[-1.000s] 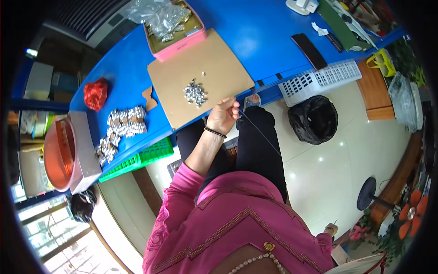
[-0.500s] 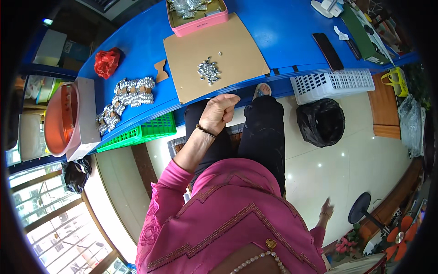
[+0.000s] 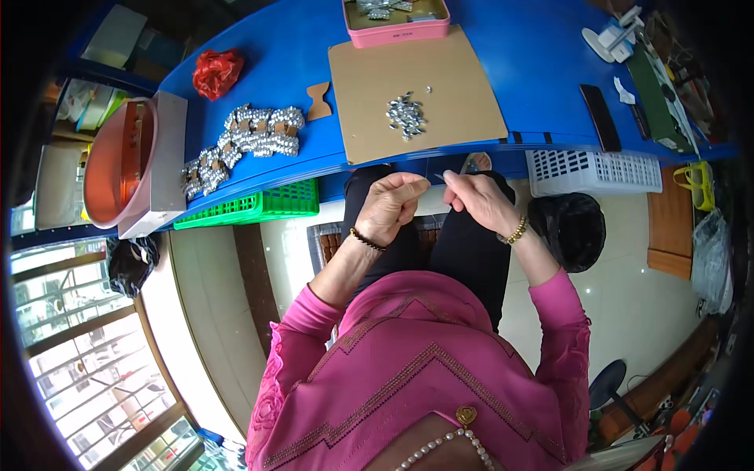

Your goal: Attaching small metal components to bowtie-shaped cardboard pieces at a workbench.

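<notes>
Above my lap, just off the table's front edge, my left hand (image 3: 391, 206) is closed in a pinch. Close by on its right, my right hand (image 3: 483, 204) pinches too, its fingertips almost meeting the left ones. Between them a thin, tiny thing shows, too small to name. Directly beyond, a sheet of brown cardboard (image 3: 365, 86) carries a small heap of shiny silver beads (image 3: 406, 118), with one stray bead (image 3: 429, 89) beside it. Farther left lie several bundles of silver bead strands (image 3: 263, 129) wound on brown cards, next to a bare notched card (image 3: 319, 102).
At the cardboard's far end stands a pink tin (image 3: 399, 34) with silvery pieces. The blue table (image 3: 542, 78) also bears a red plastic bag (image 3: 217, 74) and a dark phone (image 3: 600, 118). Below are a green basket (image 3: 263, 202), a white basket (image 3: 593, 171) and a black-lined bin (image 3: 567, 231).
My right hand has swung up from far out at the lower right to meet my left hand. My left hand stays pinched over my lap. The whole view has shifted slightly.
</notes>
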